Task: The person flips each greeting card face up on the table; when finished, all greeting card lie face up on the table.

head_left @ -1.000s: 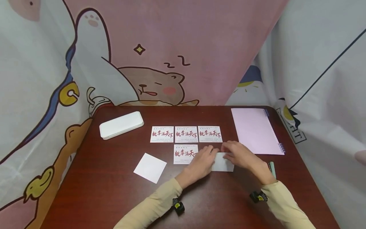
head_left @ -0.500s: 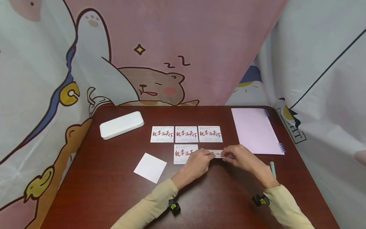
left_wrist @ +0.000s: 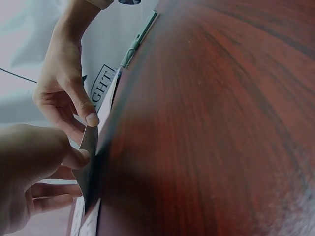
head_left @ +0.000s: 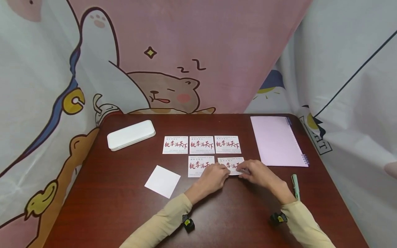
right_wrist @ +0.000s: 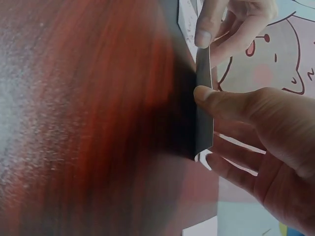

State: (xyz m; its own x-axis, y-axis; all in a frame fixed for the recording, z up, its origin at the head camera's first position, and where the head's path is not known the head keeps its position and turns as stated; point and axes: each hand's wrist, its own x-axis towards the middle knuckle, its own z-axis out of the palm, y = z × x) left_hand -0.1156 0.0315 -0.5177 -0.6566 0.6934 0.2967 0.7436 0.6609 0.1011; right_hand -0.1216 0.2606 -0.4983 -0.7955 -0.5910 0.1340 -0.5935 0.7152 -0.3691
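Both hands pinch one printed card [head_left: 232,163] by its near edge; its red lettering faces up and that edge is lifted off the dark wooden table [head_left: 124,206]. My left hand [head_left: 227,170] grips the card's left part and my right hand [head_left: 241,170] its right part. In the left wrist view the card [left_wrist: 89,147] stands tilted between my left hand's thumb and fingers [left_wrist: 74,160]. The right wrist view shows my right thumb [right_wrist: 209,96] pressed on the card [right_wrist: 203,128]. A matching card [head_left: 198,166] lies just left of it, below a row of three [head_left: 201,144].
A blank white card [head_left: 162,181] lies at the front left. A white flat case [head_left: 131,135] sits at the back left, a pink spiral notebook [head_left: 277,141] at the back right, and a pale green pen [head_left: 295,186] by my right wrist. Cartoon curtains surround the table.
The card showed its white back a second ago. Both hands have turned it over away from me, and its printed face now shows beside the lower card.
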